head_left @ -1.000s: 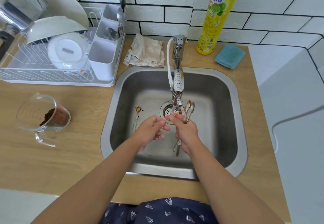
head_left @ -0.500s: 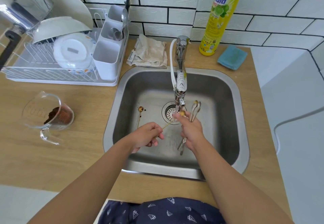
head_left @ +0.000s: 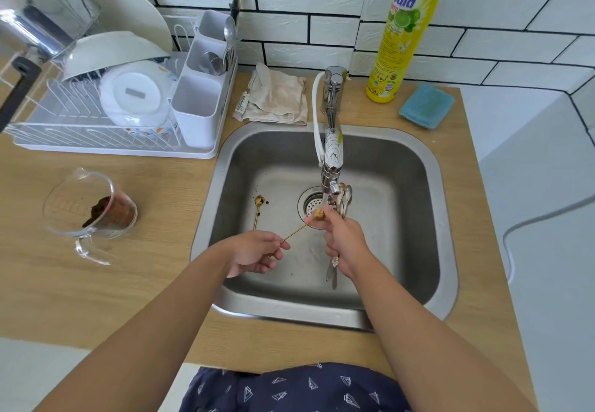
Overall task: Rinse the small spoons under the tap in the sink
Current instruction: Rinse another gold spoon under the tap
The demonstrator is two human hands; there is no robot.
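Note:
Over the steel sink [head_left: 428, 166], my left hand [head_left: 254, 255] pinches the handle end of a thin gold spoon [head_left: 297, 230]. Its bowl sits under the chrome tap [head_left: 331, 160], where water runs, and the fingertips of my right hand [head_left: 344, 239] touch that bowl. The same right hand grips a bundle of small spoons [head_left: 345, 199]; their bowls stick up beside the spout and their handles hang below my wrist. Another gold spoon [head_left: 257, 210] lies on the sink floor at the left, with dark specks by its bowl.
A glass measuring cup [head_left: 93, 210] with brown powder stands on the wooden counter at left. Behind it is a white dish rack [head_left: 106, 141] with bowls and a cutlery holder. A folded cloth [head_left: 277, 97], a yellow dish-soap bottle [head_left: 402, 34] and a blue sponge [head_left: 426, 105] sit behind the sink.
My hands have come apart: the left one drew one gold spoon out leftward by its handle, and its bowl now lies under the running water at my right fingertips.

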